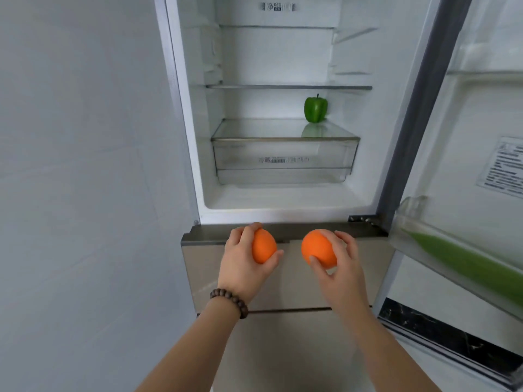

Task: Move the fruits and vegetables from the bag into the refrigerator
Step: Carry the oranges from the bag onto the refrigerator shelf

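I stand before the open refrigerator (285, 205). My left hand (243, 258), with a bead bracelet on its wrist, grips one orange (263, 246). My right hand (339, 264) grips a second orange (317, 247). Both oranges are held side by side just below the fridge opening, in front of the closed lower drawers. A green bell pepper (315, 109) stands upright on the glass shelf (254, 131) above the clear crisper drawer (283, 162), toward the right. The bag is out of view.
The fridge door (481, 165) hangs open on the right; its lower bin (452, 250) holds a long green vegetable (467, 264). Higher shelves (288, 87) are bare. A white wall (85, 165) runs along the left. Beige drawer fronts (291, 284) lie below my hands.
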Demonstrator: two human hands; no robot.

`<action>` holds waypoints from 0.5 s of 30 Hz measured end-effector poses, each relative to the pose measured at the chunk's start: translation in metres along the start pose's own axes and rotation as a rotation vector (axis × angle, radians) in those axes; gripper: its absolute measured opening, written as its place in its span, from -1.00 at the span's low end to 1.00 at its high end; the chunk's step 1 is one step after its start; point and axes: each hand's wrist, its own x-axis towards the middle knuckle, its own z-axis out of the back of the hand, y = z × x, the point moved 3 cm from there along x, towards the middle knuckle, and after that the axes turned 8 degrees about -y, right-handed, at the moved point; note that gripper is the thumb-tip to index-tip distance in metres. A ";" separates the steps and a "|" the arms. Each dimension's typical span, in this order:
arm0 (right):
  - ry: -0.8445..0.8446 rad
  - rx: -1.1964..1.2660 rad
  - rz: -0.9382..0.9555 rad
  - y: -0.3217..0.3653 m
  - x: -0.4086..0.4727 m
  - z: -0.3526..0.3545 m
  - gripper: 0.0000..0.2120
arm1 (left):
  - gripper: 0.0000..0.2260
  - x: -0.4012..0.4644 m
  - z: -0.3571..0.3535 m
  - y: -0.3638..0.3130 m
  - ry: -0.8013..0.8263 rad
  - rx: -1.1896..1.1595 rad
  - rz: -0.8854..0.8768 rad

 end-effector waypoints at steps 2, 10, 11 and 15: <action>0.004 0.008 0.015 -0.007 0.022 -0.008 -0.51 | -0.44 0.019 -0.009 -0.004 -0.009 -0.027 -0.011; -0.041 0.060 0.138 0.012 0.112 -0.044 -0.46 | -0.35 0.116 -0.020 -0.031 -0.060 -0.202 -0.123; -0.060 0.071 0.158 0.020 0.126 -0.048 -0.46 | -0.34 0.130 -0.019 -0.036 -0.081 -0.230 -0.149; -0.160 0.132 0.251 0.058 0.185 -0.062 -0.48 | -0.33 0.190 -0.012 -0.053 -0.147 -0.282 -0.277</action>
